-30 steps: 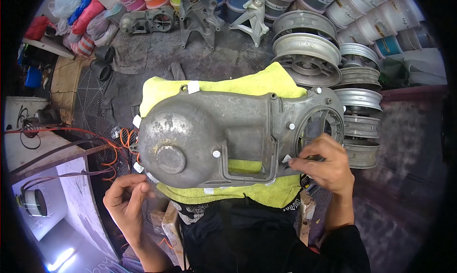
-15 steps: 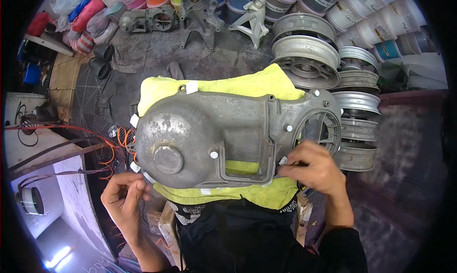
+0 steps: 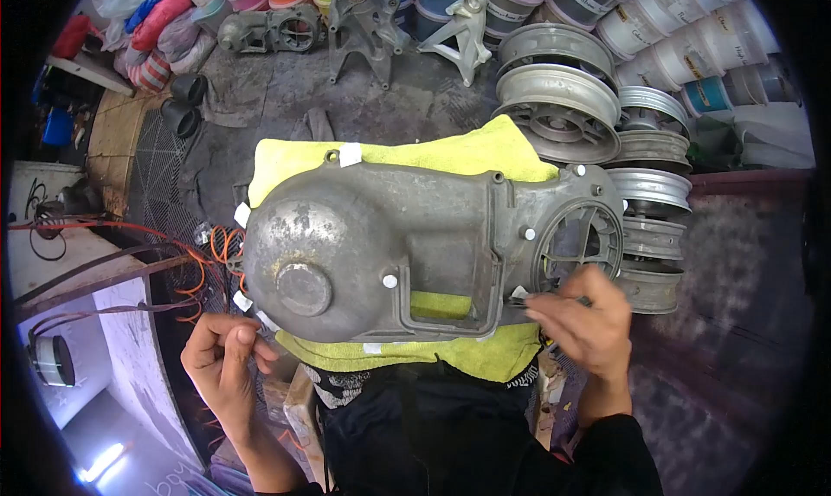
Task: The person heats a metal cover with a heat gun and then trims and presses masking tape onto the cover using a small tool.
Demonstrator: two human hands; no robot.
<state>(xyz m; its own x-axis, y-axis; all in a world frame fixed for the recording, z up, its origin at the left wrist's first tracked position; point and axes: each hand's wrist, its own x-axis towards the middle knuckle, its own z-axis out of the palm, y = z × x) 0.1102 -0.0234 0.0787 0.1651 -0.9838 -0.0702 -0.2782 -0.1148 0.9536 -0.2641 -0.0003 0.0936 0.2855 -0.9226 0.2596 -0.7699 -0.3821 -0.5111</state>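
A grey metal engine cover (image 3: 433, 202) lies on a yellow-green towel (image 3: 398, 154) over the lap. White tape pieces (image 3: 350, 155) stick out along its rim, and white plugs (image 3: 389, 281) fill some of its holes. My right hand (image 3: 593, 323) is closed on a slim dark tool (image 3: 517, 302), mostly hidden by the fingers. Its tip is by a white tape piece (image 3: 519, 293) below the round grille. Beside the cover's lower left edge, my left hand (image 3: 223, 353) has thumb and forefinger pinched near another tape piece; what they hold, if anything, cannot be made out.
Stacked metal wheel rims (image 3: 558, 98) stand at the right. Bare metal castings (image 3: 359, 37) and a pale bracket (image 3: 466, 41) sit at the back, before rows of labelled tubs (image 3: 519, 11). Orange coiled hose (image 3: 227, 245) and cables lie at the left beside a bench.
My right hand has moved slightly right and down with the dark tool, its fingers stretched more. The left hand stays nearly in place. The cover has barely shifted.
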